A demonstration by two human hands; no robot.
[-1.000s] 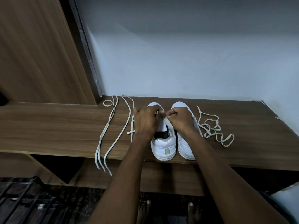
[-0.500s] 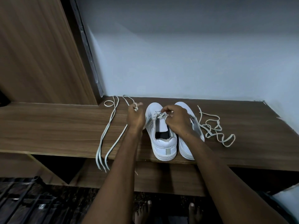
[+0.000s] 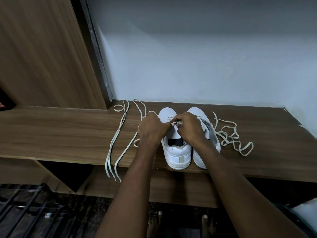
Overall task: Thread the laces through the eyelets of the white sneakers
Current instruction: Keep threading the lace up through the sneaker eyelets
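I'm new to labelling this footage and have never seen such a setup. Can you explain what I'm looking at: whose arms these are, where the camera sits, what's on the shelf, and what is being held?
No machine here: a person wears a wide-angle camera on the head, looking forward and down, so the two bare arms are their own. On the brown wooden shelf stand two white sneakers side by side, heels toward the camera: the left sneaker and the right sneaker. The left hand and right hand meet above the left sneaker's eyelets, pinching a pale flat lace between their fingertips. That lace's long loose ends trail leftward over the shelf edge. A second tangled pale lace lies to the right sneaker's right. Bare toes show on the floor below.
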